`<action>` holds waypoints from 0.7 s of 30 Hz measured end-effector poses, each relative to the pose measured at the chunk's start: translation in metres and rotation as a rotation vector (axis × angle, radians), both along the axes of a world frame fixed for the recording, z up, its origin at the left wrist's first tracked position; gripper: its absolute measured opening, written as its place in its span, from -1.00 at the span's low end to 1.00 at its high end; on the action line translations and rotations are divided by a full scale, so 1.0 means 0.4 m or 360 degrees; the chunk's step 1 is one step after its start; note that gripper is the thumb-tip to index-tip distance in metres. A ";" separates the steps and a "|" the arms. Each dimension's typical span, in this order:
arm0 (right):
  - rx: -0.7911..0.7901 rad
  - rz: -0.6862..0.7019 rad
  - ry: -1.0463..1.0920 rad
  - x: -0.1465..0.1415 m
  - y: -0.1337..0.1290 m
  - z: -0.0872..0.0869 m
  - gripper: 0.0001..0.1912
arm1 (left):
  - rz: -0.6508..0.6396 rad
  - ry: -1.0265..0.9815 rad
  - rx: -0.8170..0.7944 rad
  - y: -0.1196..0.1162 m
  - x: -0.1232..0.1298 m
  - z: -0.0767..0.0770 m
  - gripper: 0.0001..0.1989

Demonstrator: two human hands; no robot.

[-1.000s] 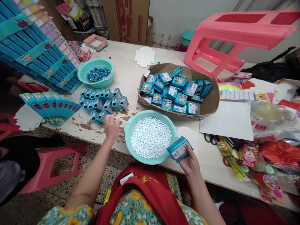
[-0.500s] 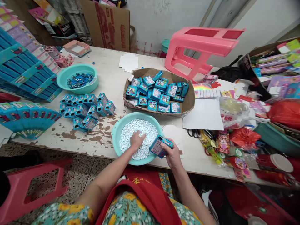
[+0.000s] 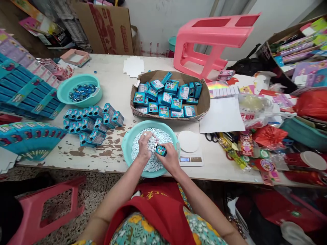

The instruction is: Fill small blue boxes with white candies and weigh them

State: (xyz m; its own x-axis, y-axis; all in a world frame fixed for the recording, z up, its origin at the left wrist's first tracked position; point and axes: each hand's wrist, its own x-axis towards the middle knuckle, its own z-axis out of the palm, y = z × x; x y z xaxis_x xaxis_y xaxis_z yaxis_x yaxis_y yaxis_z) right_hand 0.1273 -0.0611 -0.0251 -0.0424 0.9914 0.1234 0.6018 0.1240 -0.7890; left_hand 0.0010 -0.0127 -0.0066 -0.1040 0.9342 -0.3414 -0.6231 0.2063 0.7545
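Observation:
My left hand (image 3: 144, 145) is cupped around a heap of small white candies (image 3: 152, 142) just over the turquoise basin (image 3: 125, 144). More of the same white candies (image 3: 153, 166) fill the basin below. Close beside it, my right hand (image 3: 170, 157) grips a small blue box (image 3: 161, 150), tilted with one end toward the candies in my left palm. Whether the box has candies inside is hidden. A white digital scale (image 3: 188, 142) lies right of the basin, its small display lit.
Behind the basin, a cut-down carton (image 3: 201, 108) holds many blue boxes. Open-topped blue boxes (image 3: 88, 124) stand grouped on the left, near a second turquoise basin (image 3: 95, 97) of shiny blue pieces. A pink stool (image 3: 209, 34) rests on its side. Scissors (image 3: 211, 137) and wrapped packets lie right.
My left hand has risen out of the candies with a handful. My right hand has brought the blue box left and turned it toward that handful, uncovering the scale.

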 end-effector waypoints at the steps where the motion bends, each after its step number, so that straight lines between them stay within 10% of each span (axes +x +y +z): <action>1: -0.0004 0.0024 -0.0005 -0.010 0.003 -0.002 -0.72 | 0.0057 0.0057 0.0027 0.000 0.004 0.005 -0.77; 21: -0.0066 0.0241 0.0096 -0.006 0.052 0.024 -0.71 | 0.0119 0.0256 0.0012 0.033 0.006 0.013 -0.69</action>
State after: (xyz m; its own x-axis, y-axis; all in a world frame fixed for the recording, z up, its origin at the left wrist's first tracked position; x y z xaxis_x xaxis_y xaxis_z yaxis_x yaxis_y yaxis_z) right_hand 0.1251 -0.0403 -0.0156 -0.1857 0.9785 0.0894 0.5302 0.1764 -0.8293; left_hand 0.0036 0.0004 -0.0014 -0.2259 0.9242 -0.3078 -0.5076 0.1580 0.8470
